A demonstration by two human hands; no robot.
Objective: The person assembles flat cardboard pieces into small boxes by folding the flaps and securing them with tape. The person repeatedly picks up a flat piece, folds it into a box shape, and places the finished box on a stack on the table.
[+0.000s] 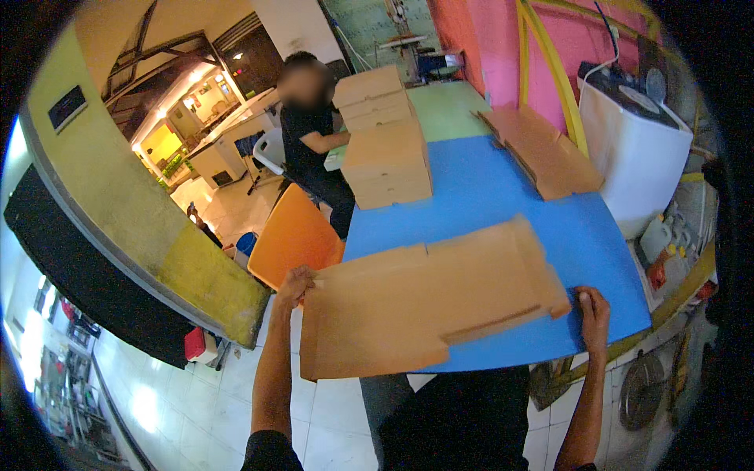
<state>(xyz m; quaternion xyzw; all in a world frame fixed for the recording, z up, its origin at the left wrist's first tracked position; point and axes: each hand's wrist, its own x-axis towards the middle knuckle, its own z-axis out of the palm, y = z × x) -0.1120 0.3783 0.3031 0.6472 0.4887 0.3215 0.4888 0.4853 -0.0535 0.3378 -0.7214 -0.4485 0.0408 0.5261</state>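
A flat, unfolded brown cardboard box blank (424, 294) lies in front of me, its left end jutting past the table's edge. My left hand (295, 287) is closed on the upper left corner of this blank. To the right, my right hand (594, 317) rests at the blue tabletop, a little apart from the blank's right end. Its fingers are slightly bent and loose, with nothing visible in them. Slots and flaps show along the blank's near and right edges.
Folded cardboard boxes (389, 169) stand stacked at the table's far left. More flat cardboard (546, 149) lies at the far right of the blue table (463, 184). An orange chair (294, 239) stands left of it. A person (310, 129) sits beyond. A white washing machine (632, 149) stands right.
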